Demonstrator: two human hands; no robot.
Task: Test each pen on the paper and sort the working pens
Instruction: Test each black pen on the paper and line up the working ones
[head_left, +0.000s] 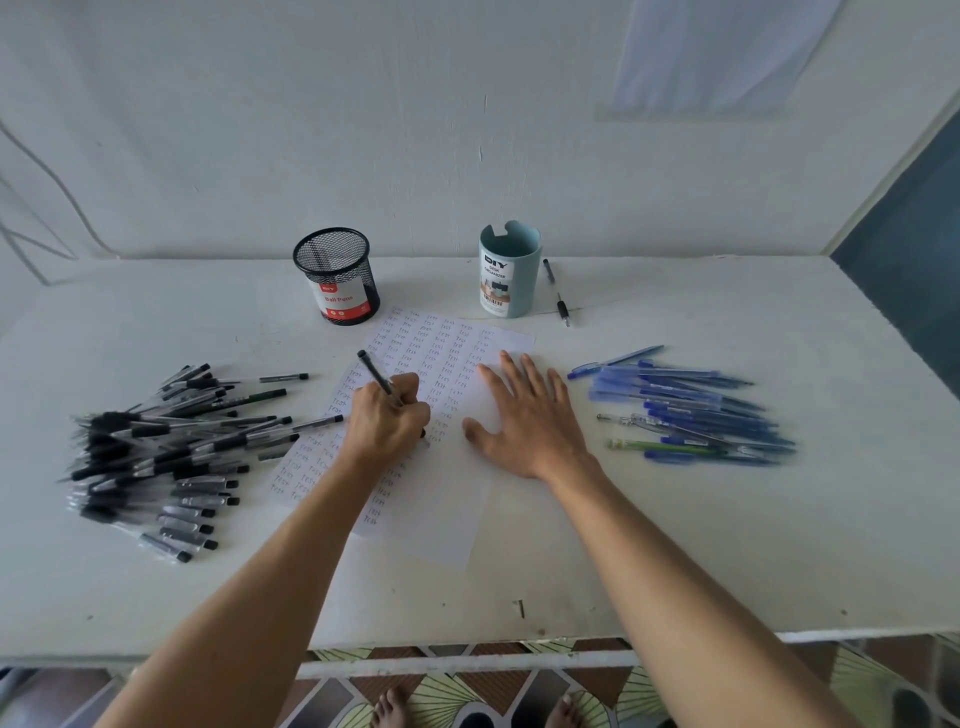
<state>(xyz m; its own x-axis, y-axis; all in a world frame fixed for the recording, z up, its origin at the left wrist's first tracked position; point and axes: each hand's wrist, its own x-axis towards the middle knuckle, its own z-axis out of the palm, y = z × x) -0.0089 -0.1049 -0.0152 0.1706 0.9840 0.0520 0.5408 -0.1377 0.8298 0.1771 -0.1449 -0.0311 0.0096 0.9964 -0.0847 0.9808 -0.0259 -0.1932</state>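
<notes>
I see a white bench (675, 545) against a pale wall, the paper (441, 509) at its middle. The left hand (387, 415) grips a black pen (375, 370) over the sheet (tip hidden). The right hand (530, 421) lies flat on it, fingers spread. Black pens (156, 457) heap near the left edge, blue pens (691, 410) near the right.

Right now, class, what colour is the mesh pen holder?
Black: the mesh pen holder shows best in the head view.

A white table (727, 545) stands against a plain white wall (363, 130). A thin cable (52, 182) crosses the wall above the table's far left corner. A pale sheet (722, 52) hangs high right. Patterned floor tiles (467, 696) show below the near edge.
</notes>
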